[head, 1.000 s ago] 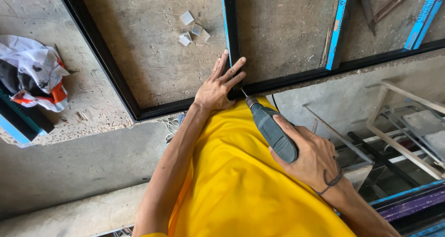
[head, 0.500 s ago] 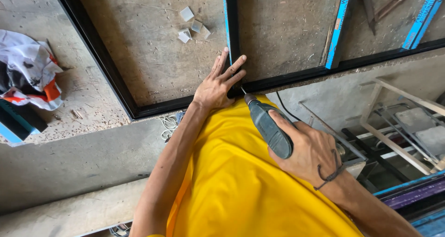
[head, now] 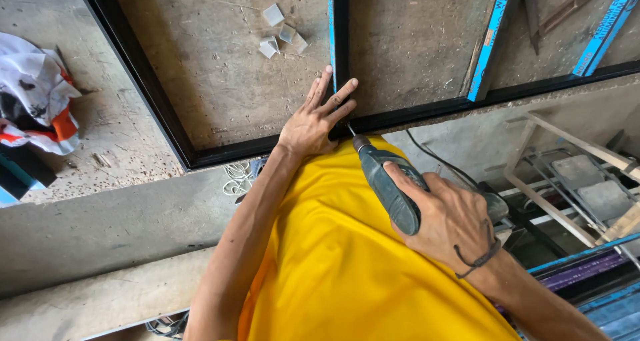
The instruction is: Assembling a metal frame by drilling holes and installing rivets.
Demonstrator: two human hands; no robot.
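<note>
A black metal frame [head: 220, 151] lies flat on a worn wooden worktop [head: 220, 68]. My left hand [head: 317, 118] presses down with spread fingers on the joint where the frame's upright bar [head: 340, 28] meets its near rail. My right hand [head: 443, 214] grips a dark grey power drill [head: 393, 188], whose bit points at that joint just beside my left fingers. My yellow shirt [head: 347, 261] fills the lower middle of the view.
Small pale blocks [head: 280, 34] lie on the worktop inside the frame. A crumpled white and orange cloth [head: 33, 108] sits at far left. Blue-taped bars [head: 490, 44] lean at upper right. A pale wooden rack [head: 580, 181] stands lower right. Cable [head: 427, 156] trails from the drill.
The view has shifted slightly. My right hand has brought the drill a little closer to the joint; my left hand stays on the frame.
</note>
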